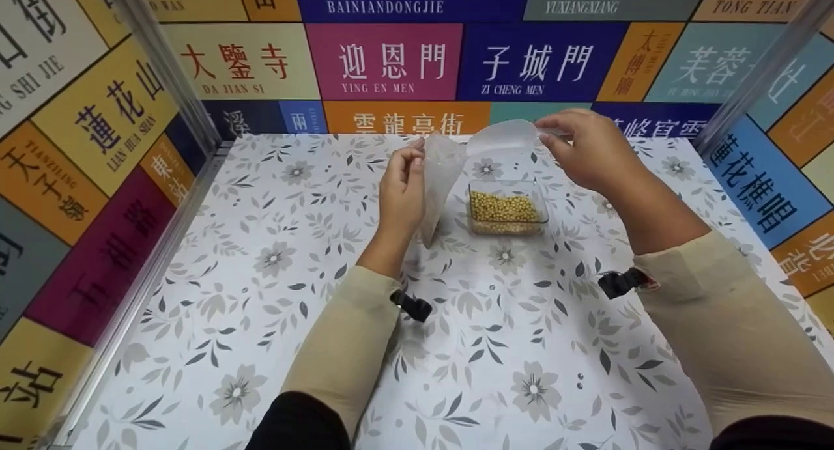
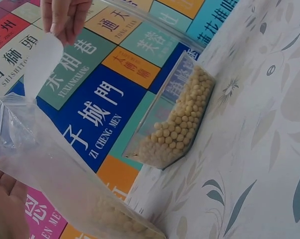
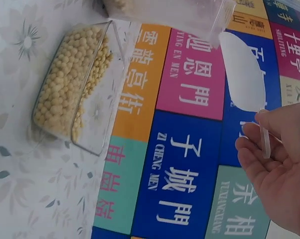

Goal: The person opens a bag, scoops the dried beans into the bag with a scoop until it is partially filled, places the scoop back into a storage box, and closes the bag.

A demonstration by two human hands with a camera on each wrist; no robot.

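Observation:
My left hand (image 1: pixel 402 183) grips a clear plastic zip bag (image 1: pixel 443 170) near its top and keeps it upright. Soybeans (image 2: pixel 122 219) lie at the bottom of the bag in the left wrist view. My right hand (image 1: pixel 583 147) pinches the thin handle of a white plastic scoop (image 3: pixel 242 72) between thumb and fingers. The scoop's tip is at the mouth of the bag, tilted toward it. Below and between the hands, a clear rectangular container (image 1: pixel 544 225) stands on the table, partly filled with soybeans (image 1: pixel 498 207).
A white cloth with grey flowers covers the table (image 1: pixel 273 346). Printed panels (image 1: pixel 384 62) with large characters stand behind it and along both sides. A metal post (image 1: pixel 176 66) rises at the back left corner.

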